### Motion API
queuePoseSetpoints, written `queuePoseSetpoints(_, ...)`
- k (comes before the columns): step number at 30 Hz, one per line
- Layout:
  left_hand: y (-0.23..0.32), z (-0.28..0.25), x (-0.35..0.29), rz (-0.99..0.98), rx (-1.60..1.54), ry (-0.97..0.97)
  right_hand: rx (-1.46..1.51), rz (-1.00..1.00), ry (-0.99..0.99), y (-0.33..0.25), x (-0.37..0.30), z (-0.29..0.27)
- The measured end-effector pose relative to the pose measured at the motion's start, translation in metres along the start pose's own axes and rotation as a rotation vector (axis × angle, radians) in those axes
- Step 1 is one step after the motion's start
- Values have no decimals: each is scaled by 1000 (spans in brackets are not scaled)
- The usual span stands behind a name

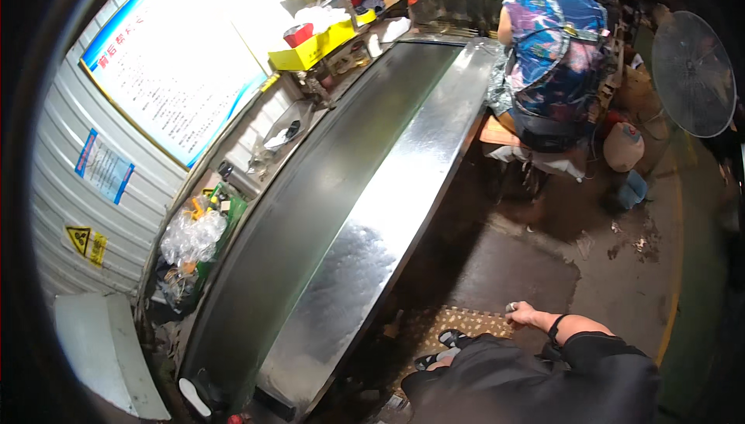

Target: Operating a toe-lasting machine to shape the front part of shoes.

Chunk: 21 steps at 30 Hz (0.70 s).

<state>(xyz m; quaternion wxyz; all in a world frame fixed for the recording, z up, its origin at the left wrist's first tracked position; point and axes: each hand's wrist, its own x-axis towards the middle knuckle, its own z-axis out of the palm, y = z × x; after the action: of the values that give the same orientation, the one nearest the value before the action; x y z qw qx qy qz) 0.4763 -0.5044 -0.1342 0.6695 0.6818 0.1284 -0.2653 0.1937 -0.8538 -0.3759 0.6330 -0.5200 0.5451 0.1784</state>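
Observation:
My right hand point(521, 314) hangs low beside my dark clothing, with a black band around the wrist. Its fingers look curled together, and a small pale-grey spot shows at their tips, too small to name. Below it lies a brown patterned mat point(473, 321), where my feet in dark sandals point(452, 338) show. My left hand is out of sight. To my left runs a long conveyor with a dark belt point(310, 183) and a shiny metal ledge point(372, 230) along its near side. A white sole-shaped piece point(194, 397) lies at the belt's near end.
A co-worker point(555, 67) sits at the conveyor's far end, back towards me. A round fan point(693, 74) stands at the right. Along the wall are a yellow box point(314, 47) and a green bin point(217, 226) with clear plastic. A blue object point(632, 189) lies on the floor.

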Motion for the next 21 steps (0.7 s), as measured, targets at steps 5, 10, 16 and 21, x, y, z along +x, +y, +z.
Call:
queuePoseSetpoints(5,1,1,-5,21,-14,12,-135,26,-61,-1,-8,-4)
queuePoseSetpoints(10,4,-3,-6,34,-24,40,-16,-55,27,-48,10,-11)
queuePoseSetpoints(16,6,-9,-11,47,-28,66,-40,-127,10,-102,11,-6)
queuePoseSetpoints(21,8,-3,-5,62,-35,54,-55,-153,0,-90,26,3)
